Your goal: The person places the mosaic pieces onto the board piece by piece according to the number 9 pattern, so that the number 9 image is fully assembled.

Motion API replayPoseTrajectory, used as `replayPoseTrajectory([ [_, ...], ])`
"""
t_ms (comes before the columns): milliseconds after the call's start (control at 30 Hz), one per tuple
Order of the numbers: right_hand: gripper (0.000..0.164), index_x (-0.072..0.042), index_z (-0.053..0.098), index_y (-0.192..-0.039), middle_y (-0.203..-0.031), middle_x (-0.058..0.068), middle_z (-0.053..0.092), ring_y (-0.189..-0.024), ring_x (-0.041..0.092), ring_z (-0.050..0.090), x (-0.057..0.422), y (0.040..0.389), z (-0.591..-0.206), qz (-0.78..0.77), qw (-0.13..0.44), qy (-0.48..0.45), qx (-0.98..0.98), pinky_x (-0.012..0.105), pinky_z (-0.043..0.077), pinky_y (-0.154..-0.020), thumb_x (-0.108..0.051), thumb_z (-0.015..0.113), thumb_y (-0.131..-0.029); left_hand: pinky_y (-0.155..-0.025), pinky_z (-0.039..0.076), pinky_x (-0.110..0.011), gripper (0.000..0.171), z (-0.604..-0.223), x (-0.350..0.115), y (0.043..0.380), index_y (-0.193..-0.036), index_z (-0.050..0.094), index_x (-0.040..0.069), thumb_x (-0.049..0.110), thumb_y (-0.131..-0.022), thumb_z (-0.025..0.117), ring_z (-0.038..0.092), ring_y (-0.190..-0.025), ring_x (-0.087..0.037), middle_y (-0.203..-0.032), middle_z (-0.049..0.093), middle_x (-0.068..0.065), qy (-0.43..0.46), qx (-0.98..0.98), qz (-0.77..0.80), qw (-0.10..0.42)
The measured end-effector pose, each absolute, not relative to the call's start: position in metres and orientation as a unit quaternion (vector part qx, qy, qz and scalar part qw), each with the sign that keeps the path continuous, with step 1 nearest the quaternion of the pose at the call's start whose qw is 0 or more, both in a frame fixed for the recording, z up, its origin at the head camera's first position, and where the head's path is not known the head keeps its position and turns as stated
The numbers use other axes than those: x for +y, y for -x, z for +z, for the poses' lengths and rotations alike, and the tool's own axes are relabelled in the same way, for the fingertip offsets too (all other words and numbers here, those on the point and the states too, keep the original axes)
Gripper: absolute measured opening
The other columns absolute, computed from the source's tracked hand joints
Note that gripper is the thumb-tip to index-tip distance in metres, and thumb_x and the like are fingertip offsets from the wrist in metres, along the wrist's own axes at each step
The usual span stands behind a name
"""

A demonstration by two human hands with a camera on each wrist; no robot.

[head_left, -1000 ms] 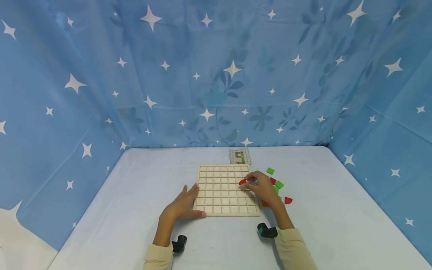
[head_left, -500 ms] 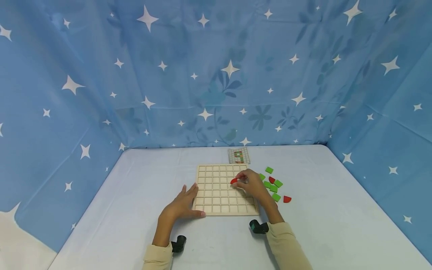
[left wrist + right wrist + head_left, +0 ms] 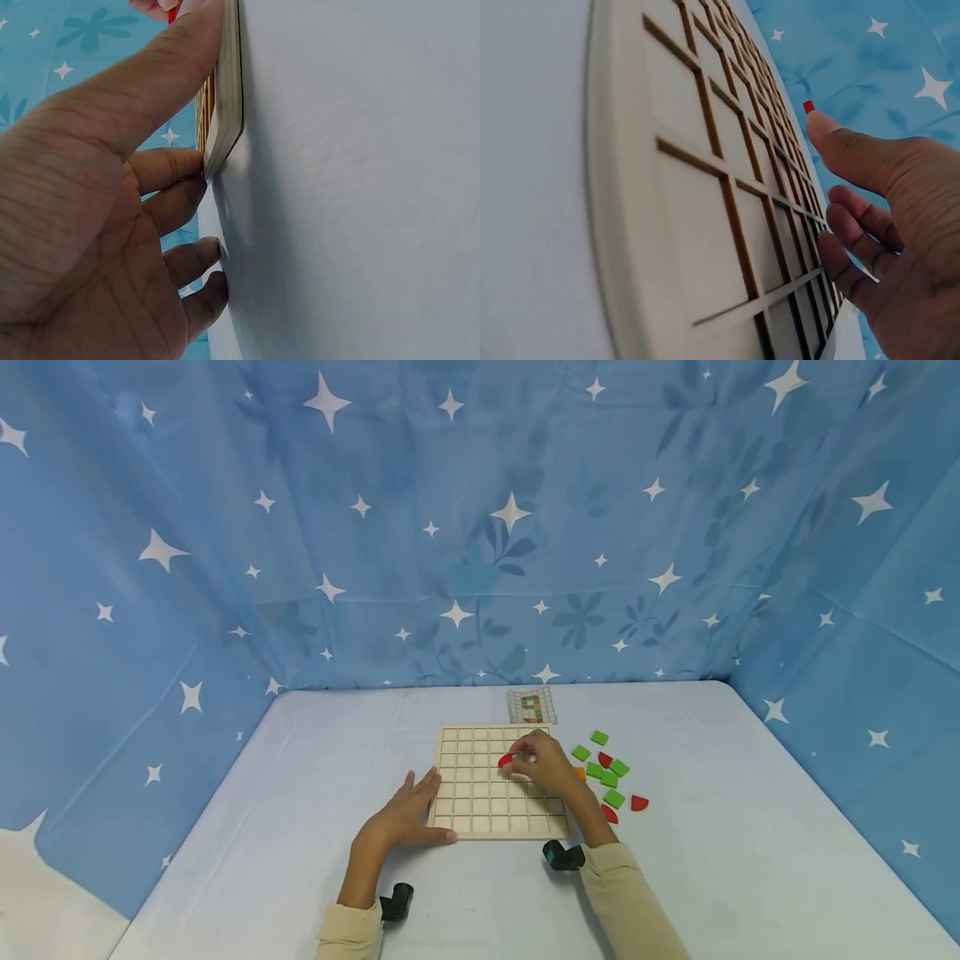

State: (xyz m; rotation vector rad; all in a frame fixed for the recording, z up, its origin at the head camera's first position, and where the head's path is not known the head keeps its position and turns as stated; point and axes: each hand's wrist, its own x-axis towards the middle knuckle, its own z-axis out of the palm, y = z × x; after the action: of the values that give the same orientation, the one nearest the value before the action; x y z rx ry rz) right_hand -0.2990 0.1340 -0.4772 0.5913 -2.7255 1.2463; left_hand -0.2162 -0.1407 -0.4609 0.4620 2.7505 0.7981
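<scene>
A pale wooden grid board (image 3: pixel 471 797) lies flat on the white table. At its near left corner rests my left hand (image 3: pixel 405 814), fingers spread along the left edge and the thumb on the front edge. The left wrist view shows the thumb (image 3: pixel 161 79) lying along the board's side. Over the board's middle, my right hand (image 3: pixel 546 767) pinches a red rounded piece (image 3: pixel 506 761) between thumb and fingertips. Only a small red end (image 3: pixel 808 106) of it shows past the thumb in the right wrist view.
Right of the board lie several loose green tiles (image 3: pixel 609 780), red rounded pieces (image 3: pixel 639 803) and an orange piece (image 3: pixel 581 772), partly behind the right arm. A printed pattern card (image 3: pixel 532 705) lies at the board's far edge. A blue starry curtain (image 3: pixel 480 527) surrounds the table.
My right hand has moved left across the board with the red piece, uncovering more loose pieces on the right. My left hand stays at the board's corner.
</scene>
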Motion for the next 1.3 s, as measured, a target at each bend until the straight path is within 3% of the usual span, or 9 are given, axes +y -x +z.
replayPoseTrajectory([
  [233, 0.021, -0.003, 0.07, -0.092, -0.101, 0.012, 0.06, -0.09, 0.023, 0.056, 0.127, 0.299, -0.477, 0.418, 0.006, -0.209, -0.884, 0.035, 0.05, -0.077, -0.018, 0.08, -0.081, -0.115, 0.022, -0.062, 0.102, -0.46, -0.14, 0.216, -0.153, 0.029, 0.002, 0.044, -0.077, 0.081, 0.008, -0.15, -0.044, -0.163, 0.021, -0.01, -0.152, 0.942, 0.273, 0.125],
  [400, 0.018, -0.007, 0.07, -0.091, -0.107, 0.01, 0.059, -0.098, 0.024, 0.058, 0.122, 0.3, -0.477, 0.421, -0.01, -0.195, -0.886, 0.038, 0.051, -0.084, -0.019, 0.08, -0.081, -0.115, 0.022, -0.063, 0.101, -0.459, -0.143, 0.217, -0.153, 0.028, 0.002, 0.043, -0.077, 0.081, 0.008, -0.15, -0.044, -0.163, 0.02, -0.01, -0.153, 0.939, 0.281, 0.125],
  [1300, 0.02, -0.011, 0.07, -0.091, -0.095, 0.005, 0.061, -0.083, 0.016, 0.055, 0.099, 0.313, -0.479, 0.375, 0.014, -0.199, -0.905, 0.031, 0.048, -0.073, -0.023, 0.081, -0.081, -0.115, 0.02, -0.065, 0.102, -0.457, -0.142, 0.217, -0.154, 0.026, 0.004, 0.043, -0.078, 0.081, 0.004, -0.15, -0.044, -0.164, 0.017, -0.009, -0.146, 0.937, 0.288, 0.136],
])
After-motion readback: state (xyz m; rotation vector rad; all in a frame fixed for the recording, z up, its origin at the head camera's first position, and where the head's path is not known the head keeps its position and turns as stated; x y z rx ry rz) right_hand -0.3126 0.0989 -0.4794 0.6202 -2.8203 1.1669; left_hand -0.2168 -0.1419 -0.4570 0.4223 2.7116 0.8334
